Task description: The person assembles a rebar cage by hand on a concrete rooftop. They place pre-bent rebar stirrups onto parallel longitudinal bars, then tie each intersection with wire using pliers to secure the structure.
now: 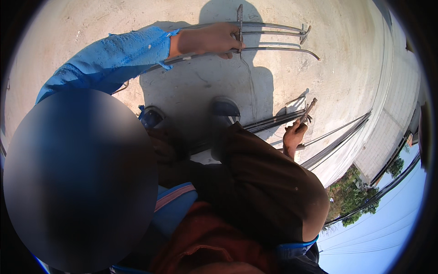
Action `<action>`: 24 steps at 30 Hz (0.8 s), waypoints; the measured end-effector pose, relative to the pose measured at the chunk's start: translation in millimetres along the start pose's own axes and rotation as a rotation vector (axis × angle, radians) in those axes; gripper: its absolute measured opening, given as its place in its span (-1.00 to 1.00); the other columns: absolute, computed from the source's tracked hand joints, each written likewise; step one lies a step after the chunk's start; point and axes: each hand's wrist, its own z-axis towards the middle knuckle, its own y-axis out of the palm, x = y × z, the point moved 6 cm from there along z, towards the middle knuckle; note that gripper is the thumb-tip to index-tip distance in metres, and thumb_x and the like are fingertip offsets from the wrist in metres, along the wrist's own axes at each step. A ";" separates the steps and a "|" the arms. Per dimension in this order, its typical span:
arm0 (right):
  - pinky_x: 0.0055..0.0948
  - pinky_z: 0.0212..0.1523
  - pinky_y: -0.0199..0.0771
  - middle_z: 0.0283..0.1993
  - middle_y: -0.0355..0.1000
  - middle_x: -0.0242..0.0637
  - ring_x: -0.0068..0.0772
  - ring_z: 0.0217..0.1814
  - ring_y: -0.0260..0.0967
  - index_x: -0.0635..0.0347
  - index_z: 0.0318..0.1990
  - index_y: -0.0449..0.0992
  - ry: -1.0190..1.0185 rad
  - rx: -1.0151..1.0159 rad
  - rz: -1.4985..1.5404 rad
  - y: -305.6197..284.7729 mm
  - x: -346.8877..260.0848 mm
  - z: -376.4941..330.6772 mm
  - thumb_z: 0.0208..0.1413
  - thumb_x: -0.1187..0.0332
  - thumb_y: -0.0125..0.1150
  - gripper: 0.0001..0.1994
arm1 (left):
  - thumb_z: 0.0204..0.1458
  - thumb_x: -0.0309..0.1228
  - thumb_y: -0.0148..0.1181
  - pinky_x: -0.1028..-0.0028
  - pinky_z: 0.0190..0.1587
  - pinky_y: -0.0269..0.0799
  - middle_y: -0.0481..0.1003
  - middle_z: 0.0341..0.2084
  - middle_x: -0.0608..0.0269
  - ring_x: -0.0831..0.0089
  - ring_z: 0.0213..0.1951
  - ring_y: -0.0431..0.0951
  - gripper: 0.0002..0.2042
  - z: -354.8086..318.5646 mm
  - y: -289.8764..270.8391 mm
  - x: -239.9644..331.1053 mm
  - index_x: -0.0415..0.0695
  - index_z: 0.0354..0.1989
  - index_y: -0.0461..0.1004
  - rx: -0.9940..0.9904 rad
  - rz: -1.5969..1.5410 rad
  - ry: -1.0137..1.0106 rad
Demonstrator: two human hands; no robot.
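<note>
My left hand (214, 39), its arm in a ragged blue sleeve, reaches out at the top left. Its fingers close round a short ribbed steel bar (240, 18) that lies crosswise over several long thin steel rods (273, 33). Those rods run to the right, and some are bent at their far ends. Lower right, beyond my brown-trousered knee, my right hand (294, 135) grips a narrow rusty metal tool (311, 108) with a thicker tip. Its exact kind is unclear. Beneath that tool lies a bundle of dark steel rods (273, 121).
Pale concrete ground (337, 55) carries my shadow and a thin wire (250, 75). More long rods (337, 141) lie at the right, near a block wall (388, 137). Two dark shoes (226, 108) stand between the hands. A blurred round patch hides the lower left.
</note>
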 end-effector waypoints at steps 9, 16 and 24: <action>-0.11 -0.39 0.39 -0.55 0.46 -0.13 -0.21 -0.50 0.46 0.31 -0.37 0.49 -0.437 -0.576 -0.347 27.2 -239.2 -25.5 0.25 0.27 0.20 -0.74 | 0.42 -0.17 0.15 0.29 0.02 0.73 0.54 -0.04 0.03 0.26 -0.10 0.69 -0.65 1.7 1.7 -12.7 -0.26 0.09 0.45 0.044 -0.105 0.048; -0.22 -0.27 0.51 -0.42 0.58 -0.06 -0.20 -0.37 0.59 0.37 -0.18 0.61 -0.262 -0.879 -0.226 54.8 -284.4 -18.7 0.43 0.16 0.16 -0.64 | 0.40 -0.19 0.19 0.32 -0.05 0.74 0.53 -0.08 0.04 0.28 -0.14 0.70 -0.65 2.9 1.8 -18.5 -0.29 0.04 0.44 0.066 -0.171 0.082; -0.34 -0.11 0.53 -0.26 0.64 -0.08 -0.32 -0.20 0.60 0.39 -0.01 0.63 -0.112 -0.997 -0.121 66.1 -283.9 -30.2 0.43 0.24 0.17 -0.68 | 0.36 -0.20 0.25 0.34 -0.36 0.51 0.52 -0.39 0.19 0.46 -0.40 0.54 -0.69 6.8 -1.8 -21.9 -0.26 -0.12 0.48 0.071 -0.134 0.179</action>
